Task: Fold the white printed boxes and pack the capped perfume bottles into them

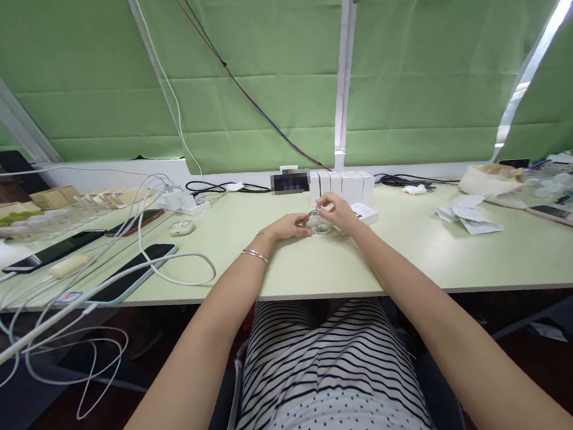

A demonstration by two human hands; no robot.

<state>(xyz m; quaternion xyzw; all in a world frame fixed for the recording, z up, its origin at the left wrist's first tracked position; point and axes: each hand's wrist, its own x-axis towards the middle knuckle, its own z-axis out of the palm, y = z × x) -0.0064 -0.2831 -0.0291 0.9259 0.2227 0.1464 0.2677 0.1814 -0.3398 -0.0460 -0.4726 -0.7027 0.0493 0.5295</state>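
Note:
In the middle of the table, a small clear, rounded object with whitish contents sits between my hands. I cannot make out its kind. My left hand grips its left side, fingers closed against the edge. At its upper right, my right hand has thumb and forefinger pinched together; what lies between those fingertips is too small to name. Just right of that hand lies a flat white box, partly hidden by it. Behind both stands a row of several white boxes.
Phones and tangled white cables spread over the left side, near a small pale case and a power strip. To the right lie white papers, a cream-coloured bag and another phone. Black cables run along the back.

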